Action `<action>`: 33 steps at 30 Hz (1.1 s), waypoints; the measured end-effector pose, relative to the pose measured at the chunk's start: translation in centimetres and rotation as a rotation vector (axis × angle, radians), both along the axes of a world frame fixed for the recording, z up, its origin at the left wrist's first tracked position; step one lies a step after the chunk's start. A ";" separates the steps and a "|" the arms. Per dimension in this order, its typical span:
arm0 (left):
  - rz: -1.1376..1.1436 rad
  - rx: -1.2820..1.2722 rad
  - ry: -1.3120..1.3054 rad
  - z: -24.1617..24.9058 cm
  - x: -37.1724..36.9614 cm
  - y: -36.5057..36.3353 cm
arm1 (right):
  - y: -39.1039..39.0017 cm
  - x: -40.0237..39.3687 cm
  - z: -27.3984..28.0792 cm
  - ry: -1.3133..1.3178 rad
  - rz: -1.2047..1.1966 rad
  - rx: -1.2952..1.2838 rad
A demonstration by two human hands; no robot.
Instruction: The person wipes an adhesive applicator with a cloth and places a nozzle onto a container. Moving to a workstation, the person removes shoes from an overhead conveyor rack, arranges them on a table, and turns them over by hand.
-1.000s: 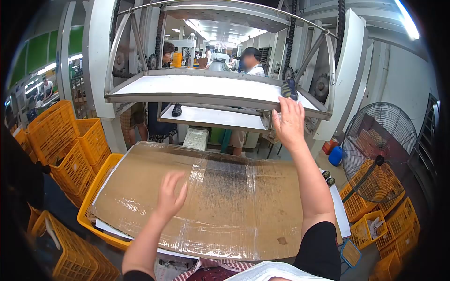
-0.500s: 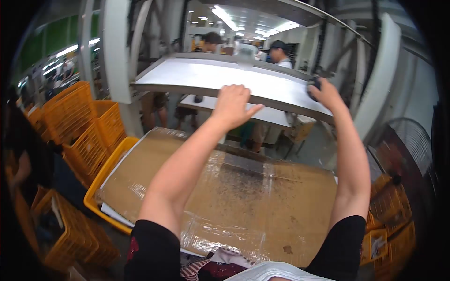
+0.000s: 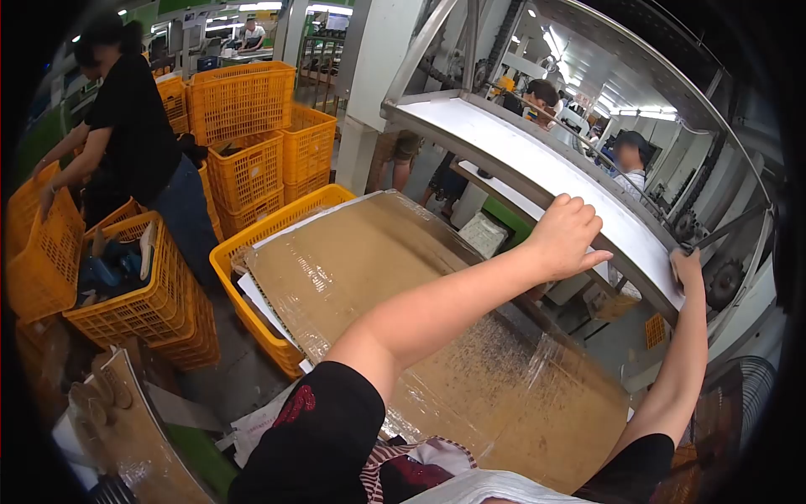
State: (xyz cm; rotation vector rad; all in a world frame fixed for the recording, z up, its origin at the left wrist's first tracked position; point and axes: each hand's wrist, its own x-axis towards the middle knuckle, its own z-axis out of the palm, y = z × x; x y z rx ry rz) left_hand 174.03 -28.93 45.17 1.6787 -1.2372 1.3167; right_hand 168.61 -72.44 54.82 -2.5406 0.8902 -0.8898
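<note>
My left hand (image 3: 567, 238) rests at the front edge of the metal-framed white shelf (image 3: 537, 163), its fingers curled over the rim and the thumb pointing right. At the shelf's right end, my right hand (image 3: 688, 270) is closed beside the frame, next to a dark round part (image 3: 724, 281); what its fingers hold is too small to make out. Below my arms lies a large brown cardboard sheet (image 3: 353, 252) with clear plastic film, over a yellow bin (image 3: 225, 267).
Orange crates (image 3: 243, 97) stand stacked at the back left. A person in black (image 3: 138, 126) handles an orange crate (image 3: 42, 252) on the left. More people are behind the shelf. A metal post (image 3: 361, 92) stands left of the shelf.
The view has swung left and tilted, bringing the person in black and more crates into sight. My left hand is still at the shelf's front edge, and my right hand is still at its right end.
</note>
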 end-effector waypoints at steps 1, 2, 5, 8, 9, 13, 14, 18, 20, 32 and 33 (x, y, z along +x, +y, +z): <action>-0.002 0.005 -0.011 0.0 0.0 -0.1 | 1.1 -0.7 0.5 -0.248 0.100 0.363; -0.013 0.008 -0.011 0.1 -0.2 0.0 | 7.6 -3.1 1.6 -0.241 0.144 0.602; -0.016 0.106 0.055 0.3 -0.2 0.7 | 12.6 -3.4 2.1 -0.416 0.499 0.761; -0.236 0.008 0.089 -0.1 0.1 1.8 | 22.5 -5.4 0.7 -0.578 0.765 0.517; -0.333 -0.016 0.169 -0.4 -0.1 2.8 | 25.9 -7.1 -0.3 -0.503 0.749 0.310; -1.197 -0.238 0.922 -0.9 -4.0 9.4 | 31.8 -8.6 -5.4 -0.321 1.010 -0.070; -1.370 -0.269 0.993 -1.6 -4.3 10.7 | 33.0 -8.6 -5.8 -0.267 1.074 -0.255; -1.181 -0.273 0.938 -5.7 -5.5 14.1 | 36.3 -7.5 -8.9 -0.261 1.176 -0.645; -1.057 -0.268 0.895 -7.2 -6.1 15.8 | 37.4 -6.8 -10.2 -0.245 1.220 -0.653; -0.711 -0.295 0.867 -11.8 -8.2 22.1 | 43.0 -4.2 -13.2 -0.182 1.400 -0.671; -0.689 -0.294 0.883 -12.1 -8.3 22.5 | 43.4 -3.9 -13.4 -0.179 1.417 -0.673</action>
